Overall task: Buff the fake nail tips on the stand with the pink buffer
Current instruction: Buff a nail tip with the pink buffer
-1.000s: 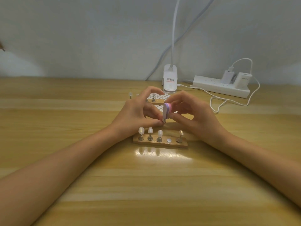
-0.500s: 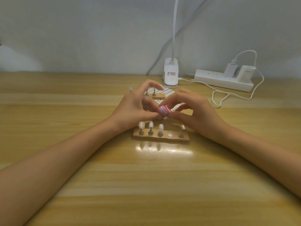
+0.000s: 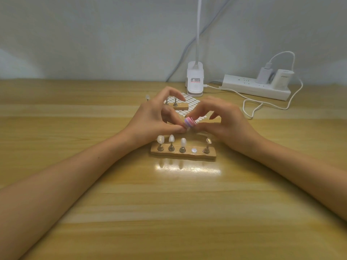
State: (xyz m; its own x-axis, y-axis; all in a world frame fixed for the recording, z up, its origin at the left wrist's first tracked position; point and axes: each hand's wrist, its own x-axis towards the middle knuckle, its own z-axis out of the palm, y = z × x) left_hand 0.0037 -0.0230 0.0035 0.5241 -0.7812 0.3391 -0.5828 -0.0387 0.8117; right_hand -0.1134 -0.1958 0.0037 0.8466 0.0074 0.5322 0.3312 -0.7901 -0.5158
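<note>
Head view, the only one. The pink buffer (image 3: pixel 190 122) is at frame centre, a little above the middle, right between the two hands. The right hand (image 3: pixel 228 122) pinches it, thumb below and forefinger over the top, with the other fingers loosely curled behind. The buffer shows end-on and tilted, with pink and purple layers.

The left hand (image 3: pixel 154 119) comes in from the left with bent fingers. Its thumb and a fingertip are pressed together right against the buffer's lower left edge, and the forefinger arches high above. Cannot tell whether the left hand pinches anything there, since fingers and buffer hide the spot.

The stand (image 3: pixel 183 154) is a wooden bar on the table (image 3: pixel 169 212), just below the hands in the frame. Nail tips (image 3: pixel 171 138) stand upright on metal pegs: three in a row on its left part and one at the right end. A flat shiny disc (image 3: pixel 194 150) lies between the third and the last. The buffer is above and behind the third tip and touches none of the tips on the stand.

Upper centre, behind the hands: a second stand (image 3: pixel 180 106) with pegs lies on a white dotted sheet (image 3: pixel 191 103). A white lamp base (image 3: pixel 195 81) is further up. At upper right is a power strip (image 3: pixel 255 87) with a charger (image 3: pixel 282 79) plugged in, and a white cable (image 3: pixel 262 105) loops on the table.
</note>
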